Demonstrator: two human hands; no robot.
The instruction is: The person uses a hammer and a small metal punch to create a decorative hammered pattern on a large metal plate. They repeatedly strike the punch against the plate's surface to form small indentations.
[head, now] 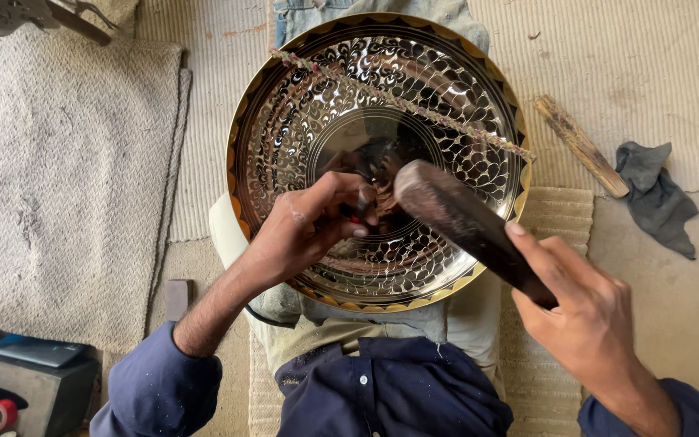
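A large round metal tray, polished to a mirror and chased all over with rings of small leaf-like marks inside a gold zigzag rim, rests tilted on the person's lap. The left hand is closed in a pinch around a thin punch-like tool, whose tip stands on the tray near its plain centre. The right hand is wrapped around the handle of a dark, blunt wooden mallet, its rounded, worn head hanging just beside the top of the tool. A twisted cord lies straight across the tray's upper half. On the ribbed woven mat to the right lie a rough wooden stick and, touching its end, a crumpled grey rag.
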